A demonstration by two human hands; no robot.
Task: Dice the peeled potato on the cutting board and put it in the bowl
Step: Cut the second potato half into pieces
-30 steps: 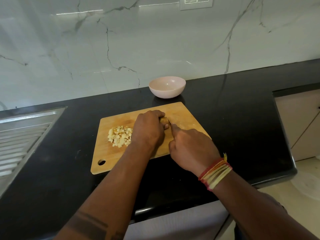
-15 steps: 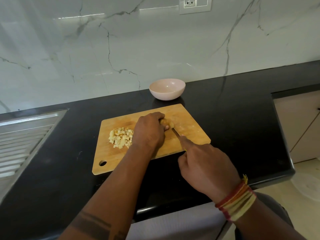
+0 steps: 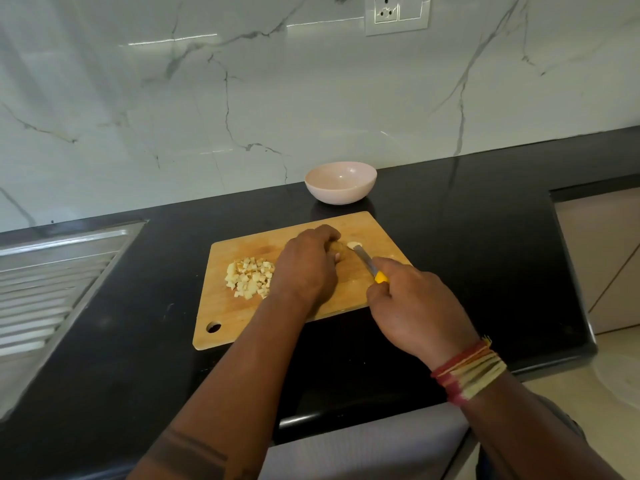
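Left hand (image 3: 308, 268) clenches the potato (image 3: 337, 250) stub at board (image 3: 242, 317) centre, right hand (image 3: 415, 306) grips the knife (image 3: 367, 263) at 4 o'clock, dice (image 3: 250, 277) heaped at 9, bowl (image 3: 340, 182) bare at 12; stub likely firm, wet-slick, small—pin it by fingertips.
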